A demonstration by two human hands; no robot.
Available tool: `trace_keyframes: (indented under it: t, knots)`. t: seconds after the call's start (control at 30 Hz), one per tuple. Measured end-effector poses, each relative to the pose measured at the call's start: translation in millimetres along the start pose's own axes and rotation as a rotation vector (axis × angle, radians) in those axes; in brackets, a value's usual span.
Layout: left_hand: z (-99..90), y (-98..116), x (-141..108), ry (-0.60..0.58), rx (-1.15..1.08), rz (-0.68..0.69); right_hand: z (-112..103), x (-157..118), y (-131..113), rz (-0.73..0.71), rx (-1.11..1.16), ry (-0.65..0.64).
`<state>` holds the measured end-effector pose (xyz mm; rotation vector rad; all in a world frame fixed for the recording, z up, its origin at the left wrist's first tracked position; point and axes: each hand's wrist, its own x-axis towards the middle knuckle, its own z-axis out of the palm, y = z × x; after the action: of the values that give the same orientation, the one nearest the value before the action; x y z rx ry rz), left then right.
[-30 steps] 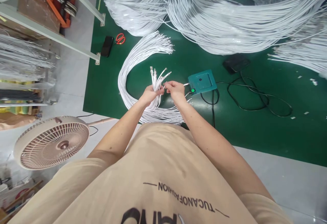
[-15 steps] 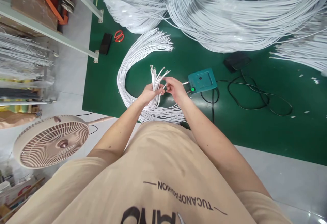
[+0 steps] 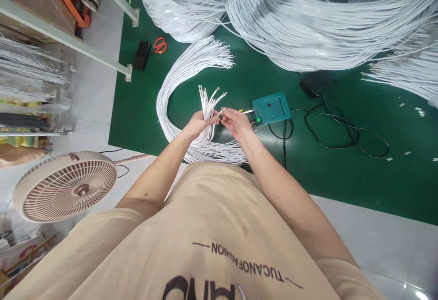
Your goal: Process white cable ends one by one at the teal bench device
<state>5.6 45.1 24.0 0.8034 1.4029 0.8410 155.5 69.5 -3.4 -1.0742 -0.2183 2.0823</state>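
Observation:
My left hand (image 3: pixel 199 125) is closed around a bunch of white cables (image 3: pixel 207 105), whose tips fan out above the fingers. Just to its right, my right hand (image 3: pixel 235 121) pinches the end of a single white cable (image 3: pixel 221 112) between thumb and fingers. The two hands nearly touch. A long curved bundle of white cables (image 3: pixel 163 95) lies on the table round the left hand. Right of my right hand sits a small teal device (image 3: pixel 271 108) with a green button, and a thin metal part points from it toward the hand.
Large heaps of white cables (image 3: pixel 294 31) cover the back of the green table (image 3: pixel 342 177). A black phone (image 3: pixel 141 56) and red-handled scissors (image 3: pixel 160 45) lie at the left. A black adapter (image 3: pixel 318 84) with looped cord (image 3: pixel 356 142) lies right. A fan (image 3: pixel 68 186) stands left of the table.
My right hand has lowered slightly and its fingers have shifted on the single cable, whose end now shows curving above the fingertips. The left hand keeps its hold on the bunch.

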Motion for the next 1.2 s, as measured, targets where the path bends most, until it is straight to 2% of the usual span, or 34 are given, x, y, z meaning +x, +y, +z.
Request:
trace_keyframes:
  t: [0.1,0.23,0.37,0.47,0.57,0.67,0.93,1.0,1.1,1.2]
  knots:
    - [-0.2,-3.3,-0.1,-0.007,0.032,0.031,2.3,-0.2,2.0,0.042,-0.025,0.036]
    - [3.9,-11.6,3.1,0.092,0.114,0.078,6.1,-0.1,2.2,0.032,-0.1,0.086]
    - [8.1,-16.0,5.8,0.197,0.141,0.094,6.3,-1.1,-5.0,0.242,-0.065,-0.03]
    - [8.3,-14.1,5.7,0.208,0.157,0.085,3.9,-2.2,-8.7,0.3,-0.093,-0.003]
    - [7.1,-11.0,5.6,0.198,0.178,0.071,2.6,-3.6,-7.8,0.136,-0.155,0.074]
    - [6.1,-10.2,6.5,0.19,0.187,0.06,4.2,-3.6,-3.9,-0.067,-0.261,0.067]
    - [6.2,-15.6,8.4,0.172,0.173,0.04,-3.9,17.4,15.3,-0.277,-0.579,0.166]
    - [8.2,-15.6,8.6,0.177,0.141,0.023,-7.0,18.6,15.7,-0.316,-0.729,0.203]
    - [12.5,-14.8,9.7,0.198,0.098,-0.007,-7.5,12.5,11.4,-0.402,-1.074,0.256]
    - [15.8,-13.7,12.3,0.179,0.076,-0.041,-8.3,4.5,5.7,-0.579,-1.469,0.237]
